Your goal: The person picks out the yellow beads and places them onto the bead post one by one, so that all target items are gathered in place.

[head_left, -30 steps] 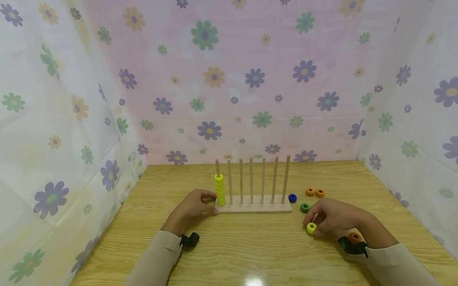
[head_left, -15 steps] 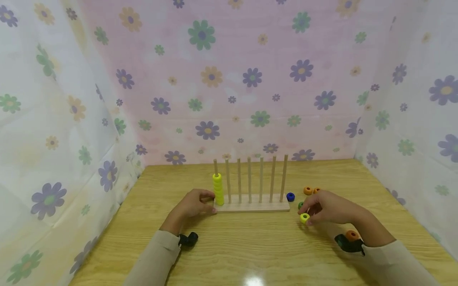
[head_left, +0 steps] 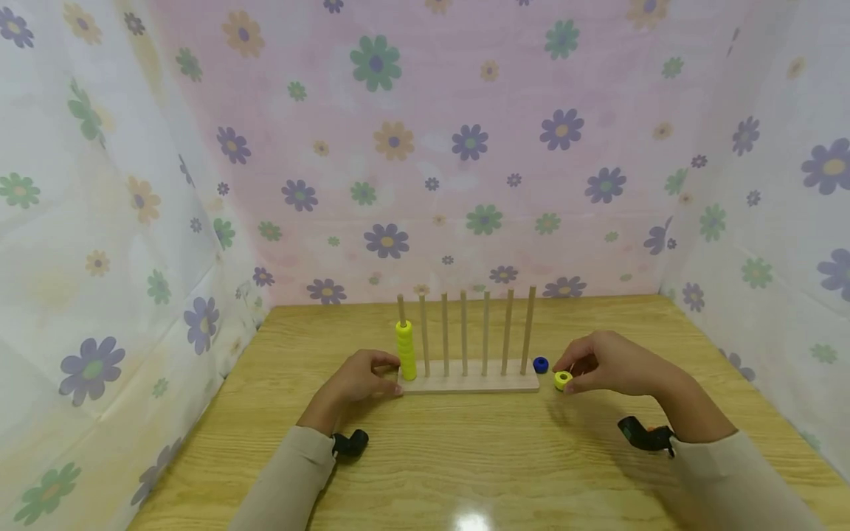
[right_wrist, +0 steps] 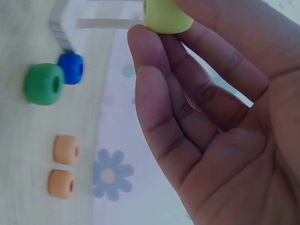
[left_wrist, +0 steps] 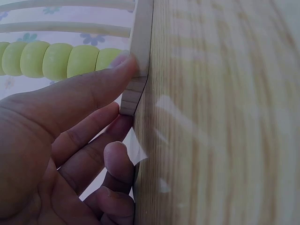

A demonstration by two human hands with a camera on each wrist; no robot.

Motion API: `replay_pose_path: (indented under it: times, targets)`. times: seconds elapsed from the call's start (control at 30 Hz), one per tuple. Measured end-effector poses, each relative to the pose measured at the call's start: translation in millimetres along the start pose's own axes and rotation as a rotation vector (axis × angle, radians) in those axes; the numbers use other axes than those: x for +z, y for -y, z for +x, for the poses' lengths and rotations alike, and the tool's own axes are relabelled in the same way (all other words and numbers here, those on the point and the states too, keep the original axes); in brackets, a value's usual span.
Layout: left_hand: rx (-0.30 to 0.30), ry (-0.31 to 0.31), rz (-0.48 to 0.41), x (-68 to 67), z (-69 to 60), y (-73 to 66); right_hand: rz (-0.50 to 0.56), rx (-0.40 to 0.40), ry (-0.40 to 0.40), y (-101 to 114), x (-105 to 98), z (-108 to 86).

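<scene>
A wooden peg rack stands upright on the table, with several upright pegs. Its leftmost peg carries a stack of yellow beads, and the other pegs are bare. My left hand grips the left end of the base, thumb on one side and fingertips on the other, as the left wrist view shows. Beyond the right end of the rack, my right hand pinches a single yellow bead between thumb and fingers, hole facing up. That bead is cut off at the top of the right wrist view.
A blue bead lies by the rack's right end. In the right wrist view, a green bead and two orange beads rest on the table, hidden behind my hand in the head view. Flowered cloth walls the table.
The right hand has carried the yellow bead away from the near side, up and slightly left towards the rack, covering the green and orange beads in the head view. My left hand stays put.
</scene>
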State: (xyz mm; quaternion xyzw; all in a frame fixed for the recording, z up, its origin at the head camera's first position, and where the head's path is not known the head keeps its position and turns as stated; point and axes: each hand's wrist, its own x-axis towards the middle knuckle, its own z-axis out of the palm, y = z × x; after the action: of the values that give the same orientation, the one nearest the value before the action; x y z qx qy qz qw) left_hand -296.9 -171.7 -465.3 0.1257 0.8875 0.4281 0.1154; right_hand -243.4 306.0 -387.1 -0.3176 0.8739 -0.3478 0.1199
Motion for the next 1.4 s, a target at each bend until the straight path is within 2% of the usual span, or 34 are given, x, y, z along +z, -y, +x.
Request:
replay_pose_path:
  times: [0.2,0.43,0.9,1.1,1.4]
  targets:
    - [0.012,0.008,-0.003,0.0,0.4,-0.5,-0.007,0.043,-0.031,10,-10,2.0]
    - [-0.003,-0.003,0.011,0.1,0.3,0.2,-0.043,0.091,-0.099,23,-14,9.7]
    - [0.018,0.004,0.017,0.6,1.1,-1.9,-0.065,0.105,-0.207,51,-16,26.3]
    - [0.027,0.012,0.021,0.6,1.2,-2.4,-0.089,0.030,-0.263,60,-17,32.8]
    - [0.011,-0.003,0.019,0.3,-1.2,-2.8,-0.141,-0.170,-0.311,69,-18,46.1]
